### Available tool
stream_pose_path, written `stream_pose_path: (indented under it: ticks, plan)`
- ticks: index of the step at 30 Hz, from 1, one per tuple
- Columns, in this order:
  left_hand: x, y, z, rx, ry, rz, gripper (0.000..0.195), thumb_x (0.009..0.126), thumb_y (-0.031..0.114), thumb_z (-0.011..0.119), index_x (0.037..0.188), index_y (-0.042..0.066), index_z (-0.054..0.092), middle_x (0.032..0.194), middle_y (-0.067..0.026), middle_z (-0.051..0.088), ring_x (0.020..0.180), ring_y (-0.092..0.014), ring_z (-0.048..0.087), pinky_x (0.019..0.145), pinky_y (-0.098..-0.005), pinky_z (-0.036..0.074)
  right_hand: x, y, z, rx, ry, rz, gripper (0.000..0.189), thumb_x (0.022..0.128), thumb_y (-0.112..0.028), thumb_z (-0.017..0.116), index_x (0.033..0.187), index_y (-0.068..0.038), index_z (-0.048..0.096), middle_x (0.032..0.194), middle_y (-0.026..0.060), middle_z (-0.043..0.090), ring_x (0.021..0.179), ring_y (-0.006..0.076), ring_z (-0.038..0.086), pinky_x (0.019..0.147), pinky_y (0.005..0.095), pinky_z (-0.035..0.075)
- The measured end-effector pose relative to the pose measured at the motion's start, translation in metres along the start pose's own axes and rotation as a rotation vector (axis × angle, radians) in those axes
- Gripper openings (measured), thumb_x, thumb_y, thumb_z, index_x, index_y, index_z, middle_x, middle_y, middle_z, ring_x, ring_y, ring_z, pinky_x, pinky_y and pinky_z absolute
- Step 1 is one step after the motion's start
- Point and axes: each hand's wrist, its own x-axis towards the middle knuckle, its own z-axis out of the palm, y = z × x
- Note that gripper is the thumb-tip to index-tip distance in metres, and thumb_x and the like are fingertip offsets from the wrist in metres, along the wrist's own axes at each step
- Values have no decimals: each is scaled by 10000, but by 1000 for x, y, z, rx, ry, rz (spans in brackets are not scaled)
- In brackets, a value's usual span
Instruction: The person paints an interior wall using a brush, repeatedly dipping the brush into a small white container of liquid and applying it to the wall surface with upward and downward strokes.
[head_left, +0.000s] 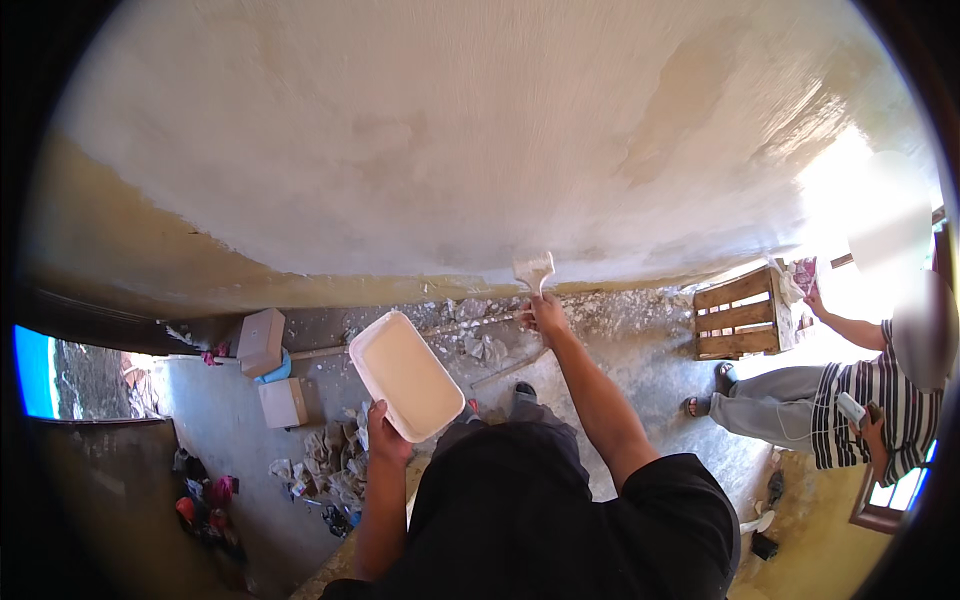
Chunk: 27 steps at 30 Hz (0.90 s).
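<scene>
My left hand (388, 433) grips the lower left rim of a pale rectangular tub (411, 379), which holds cream-coloured paint. In my right hand (548, 316) is a flat paintbrush (535, 271), held by its handle with the bristles toward the wall. Those bristles are coated pale and overlap the wall's lower part; whether they touch it I cannot tell. A whitish coat with brush streaks covers much of the wall (465, 150). Darker, tan patches show through it, and a yellowish band runs along its lower edge and left side.
A wooden crate (735, 315) stands at the right, beside a person in a striped shirt (862, 405) holding a device. Cardboard boxes (261, 343) lie at the left. Crumpled paper sacks (334, 457) and a long pole (322, 352) are on the paint-spattered floor.
</scene>
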Motion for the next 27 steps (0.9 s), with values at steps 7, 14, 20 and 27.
stream_pose_path:
  ticks: [7,14,20,27]
  plan:
    - [1,-7,-2,21,6,23,610,832,249,639,1363,35,430,1270,-121,570,1178,-290,574,1001,-465,482,-69,-132,40,-3,-149,-81,230,982,-217,494,1024,0,556,784,63,612,702,158,605,609,310,500]
    - [11,-13,-7,67,-71,46,608,850,290,621,1361,15,439,1250,-133,596,1153,-300,592,998,-462,481,-146,-144,44,-3,-122,-204,242,959,-206,483,1007,19,554,708,76,584,541,145,528,502,291,438]
    - [13,-8,0,57,-144,56,566,865,251,605,1349,3,449,1242,-136,602,1149,-301,597,988,-464,490,-7,-20,23,-58,2,28,179,926,-180,470,978,-29,549,662,52,543,498,152,494,457,302,418]
    - [1,4,-19,66,-95,61,569,842,217,630,1342,21,442,1229,-113,591,1140,-250,600,963,-402,505,-14,-88,60,245,-144,85,84,880,-76,499,937,-43,550,838,100,617,708,203,602,600,340,521]
